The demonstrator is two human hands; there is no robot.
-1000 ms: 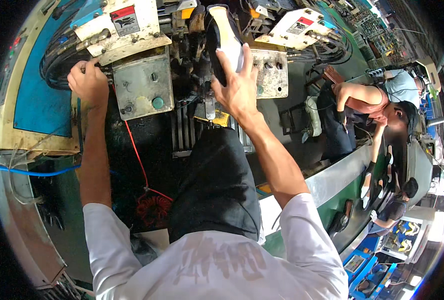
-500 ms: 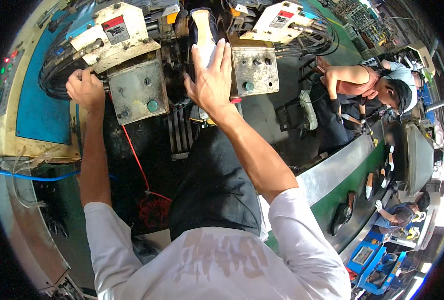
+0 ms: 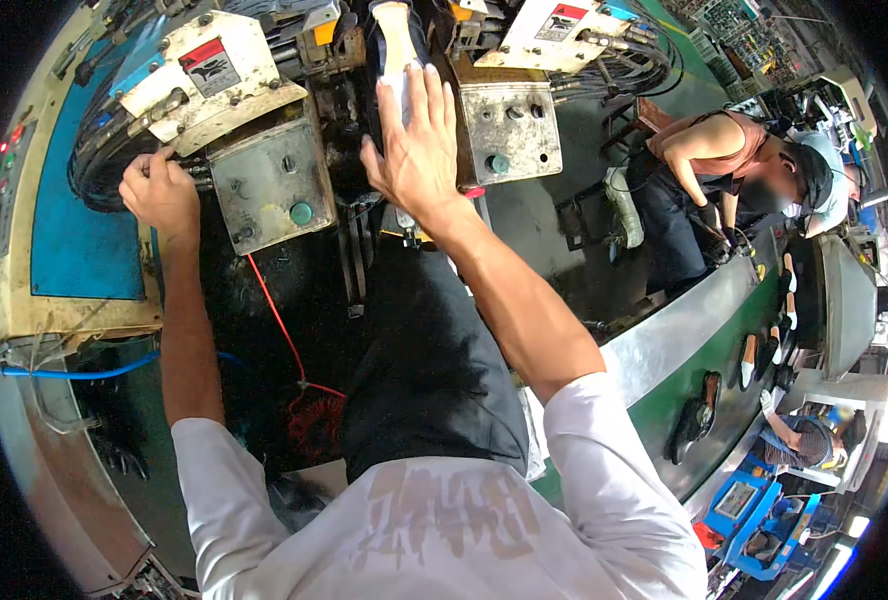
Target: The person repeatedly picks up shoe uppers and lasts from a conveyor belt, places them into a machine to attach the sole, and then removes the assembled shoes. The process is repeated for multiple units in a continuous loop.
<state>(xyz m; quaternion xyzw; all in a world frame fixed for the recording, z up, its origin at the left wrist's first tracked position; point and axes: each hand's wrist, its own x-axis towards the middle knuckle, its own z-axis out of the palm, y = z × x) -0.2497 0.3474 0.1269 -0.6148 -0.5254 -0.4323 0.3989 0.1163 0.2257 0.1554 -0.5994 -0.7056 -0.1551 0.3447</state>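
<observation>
My right hand (image 3: 416,140) lies flat on a shoe (image 3: 397,35), fingers stretched forward and slightly apart. The shoe sits bottom side up in the machine, with a dark upper and a pale tan and whitish underside; my palm hides its near end. My left hand (image 3: 161,195) is curled beside the left edge of a worn metal control box (image 3: 264,180), close to cables and fittings. Whatever its fingers hold, if anything, is hidden. A green button (image 3: 304,213) shows on this box, and another control box (image 3: 509,130) is right of my right hand.
Cream machine heads (image 3: 214,75) with black hoses flank the shoe. A blue and cream cabinet (image 3: 89,220) stands at left. On the right, a green conveyor (image 3: 644,420) carries several shoes. One co-worker (image 3: 724,150) bends over its far end; another person (image 3: 804,440) is beyond it.
The whole view has shifted slightly. My left hand has moved a little down and left relative to the control box. My right hand stays on the shoe. The nearer co-worker's arms have moved.
</observation>
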